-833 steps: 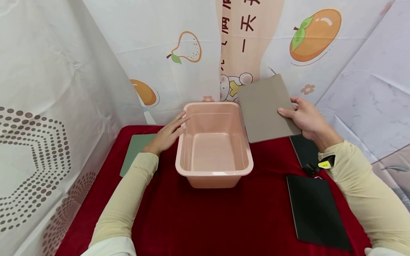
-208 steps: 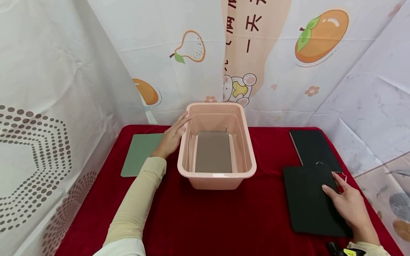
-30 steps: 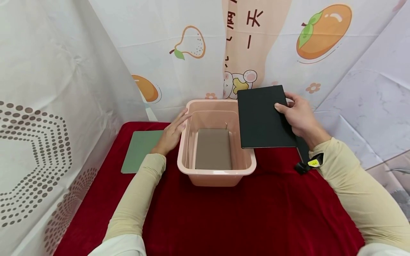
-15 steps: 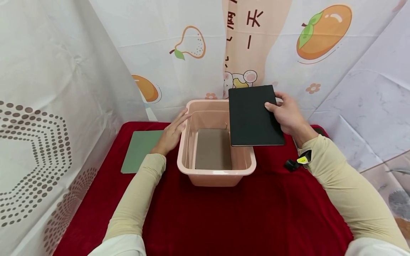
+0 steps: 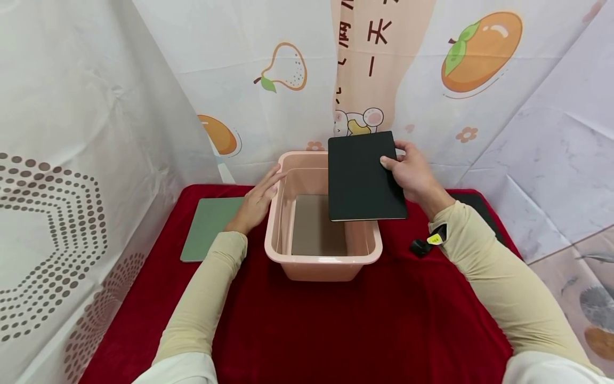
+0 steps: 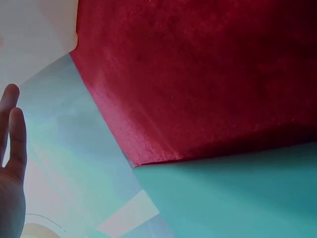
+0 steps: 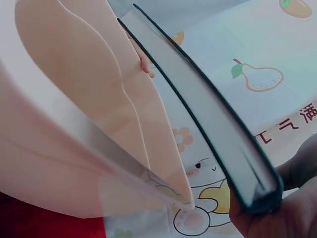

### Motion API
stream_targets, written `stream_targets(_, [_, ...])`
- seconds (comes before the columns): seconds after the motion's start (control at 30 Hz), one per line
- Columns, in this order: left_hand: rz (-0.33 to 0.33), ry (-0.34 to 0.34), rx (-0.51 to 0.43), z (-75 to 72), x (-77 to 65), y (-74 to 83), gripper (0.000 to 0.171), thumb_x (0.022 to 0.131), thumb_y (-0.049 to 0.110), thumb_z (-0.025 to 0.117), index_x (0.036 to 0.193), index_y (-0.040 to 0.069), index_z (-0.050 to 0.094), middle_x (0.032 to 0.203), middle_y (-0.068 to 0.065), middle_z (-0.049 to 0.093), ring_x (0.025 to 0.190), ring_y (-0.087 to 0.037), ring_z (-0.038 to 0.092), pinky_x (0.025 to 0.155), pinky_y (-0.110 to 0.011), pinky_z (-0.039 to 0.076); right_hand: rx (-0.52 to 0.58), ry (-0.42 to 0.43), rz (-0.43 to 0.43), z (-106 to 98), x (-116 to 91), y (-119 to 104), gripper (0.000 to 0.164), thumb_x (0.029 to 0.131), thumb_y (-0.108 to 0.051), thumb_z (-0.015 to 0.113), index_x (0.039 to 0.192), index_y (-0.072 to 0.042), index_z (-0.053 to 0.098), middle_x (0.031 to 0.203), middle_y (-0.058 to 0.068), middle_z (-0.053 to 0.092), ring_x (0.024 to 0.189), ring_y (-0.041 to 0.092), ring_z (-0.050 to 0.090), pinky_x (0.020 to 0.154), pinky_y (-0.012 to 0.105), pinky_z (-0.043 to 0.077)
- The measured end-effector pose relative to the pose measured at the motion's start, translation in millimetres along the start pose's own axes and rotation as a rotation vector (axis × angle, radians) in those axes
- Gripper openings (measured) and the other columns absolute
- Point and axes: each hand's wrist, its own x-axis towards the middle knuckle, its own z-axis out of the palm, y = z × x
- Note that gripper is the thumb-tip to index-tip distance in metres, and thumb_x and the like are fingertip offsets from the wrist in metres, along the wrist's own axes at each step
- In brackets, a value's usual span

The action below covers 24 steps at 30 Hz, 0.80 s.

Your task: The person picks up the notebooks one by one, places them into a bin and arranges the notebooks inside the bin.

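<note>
My right hand pinches a black hardcover notebook by its right edge, thumb on the cover. The notebook hangs over the right half of a pink plastic basin; its white page edges show in the right wrist view, beside the basin's wall. At the basin's left rim rests my left hand, fingers straight. Flat on the basin's bottom lies a grey-brown notebook, partly covered from view by the black one. In the left wrist view the left hand's fingers stick up at the edge.
A green notebook lies left of the basin, partly behind the left hand. Another black notebook lies at the table's back right, mostly hidden by the right forearm. Red cloth covers the table, with a printed curtain behind.
Earlier the grey-brown notebook was put into the basin, and the black one was lifted from the table's right. In the last second my right hand moved it left over the basin; the left hand stayed.
</note>
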Motion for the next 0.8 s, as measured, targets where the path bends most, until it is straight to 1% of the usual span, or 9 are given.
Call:
stream_targets(0.27, [0.003, -0.008, 0.008, -0.9, -0.2, 0.4, 0.045, 0.11, 0.05, 0.031, 0.153, 0.044, 0.042, 0.166, 0.029, 0.02, 0.156, -0.01, 0.027, 0.124, -0.057, 0.027, 0.032, -0.013, 0.003, 13.9, 4.7, 1.4, 0.064, 0.106, -0.017, 0.053, 0.159, -0.007, 0.02, 0.121, 0.013, 0.053, 0.077, 0.007, 0.067, 0.071, 0.024, 0.058])
stream_targets(0.43, [0.003, -0.011, 0.002, -1.4, -0.7, 0.8, 0.046, 0.11, 0.05, 0.031, 0.154, 0.041, 0.043, 0.166, 0.03, 0.02, 0.156, -0.011, 0.028, 0.123, -0.058, 0.027, 0.062, -0.031, -0.004, 22.4, 8.5, 1.2, 0.064, 0.105, -0.013, 0.054, 0.158, -0.005, 0.02, 0.12, 0.015, 0.054, 0.075, 0.006, 0.068, 0.069, 0.023, 0.059])
stream_targets(0.6, [-0.008, -0.014, 0.011, -0.3, -0.3, -0.6, 0.046, 0.109, 0.053, 0.029, 0.153, 0.046, 0.041, 0.165, 0.033, 0.018, 0.156, -0.009, 0.026, 0.124, -0.059, 0.027, 0.07, -0.049, 0.005, 30.8, 10.8, -0.1, 0.065, 0.105, -0.012, 0.053, 0.159, -0.006, 0.019, 0.122, 0.017, 0.056, 0.074, 0.006, 0.068, 0.068, 0.024, 0.059])
stream_targets(0.67, [-0.015, -0.016, 0.014, 0.1, 0.0, -0.8, 0.046, 0.109, 0.054, 0.029, 0.153, 0.048, 0.04, 0.165, 0.033, 0.018, 0.156, -0.009, 0.026, 0.124, -0.06, 0.027, 0.069, -0.053, 0.009, 34.5, 11.4, -0.8, 0.066, 0.105, -0.012, 0.054, 0.16, -0.007, 0.018, 0.121, 0.016, 0.056, 0.074, 0.006, 0.068, 0.068, 0.024, 0.058])
stream_targets(0.73, [-0.021, -0.018, 0.016, 0.2, 0.0, -0.5, 0.047, 0.108, 0.055, 0.029, 0.154, 0.047, 0.04, 0.165, 0.033, 0.018, 0.157, -0.01, 0.026, 0.123, -0.062, 0.026, 0.07, -0.057, 0.006, 38.2, 12.1, -1.4, 0.067, 0.105, -0.011, 0.054, 0.161, -0.007, 0.017, 0.119, 0.015, 0.056, 0.073, 0.006, 0.067, 0.068, 0.023, 0.058])
stream_targets(0.8, [-0.029, -0.019, 0.015, 0.3, 0.1, -0.2, 0.047, 0.108, 0.055, 0.029, 0.153, 0.048, 0.039, 0.165, 0.033, 0.017, 0.157, -0.011, 0.025, 0.123, -0.063, 0.026, 0.073, -0.053, 0.005, 41.7, 13.5, -1.5, 0.067, 0.104, -0.011, 0.055, 0.16, -0.008, 0.019, 0.114, 0.013, 0.056, 0.072, 0.006, 0.067, 0.066, 0.023, 0.057])
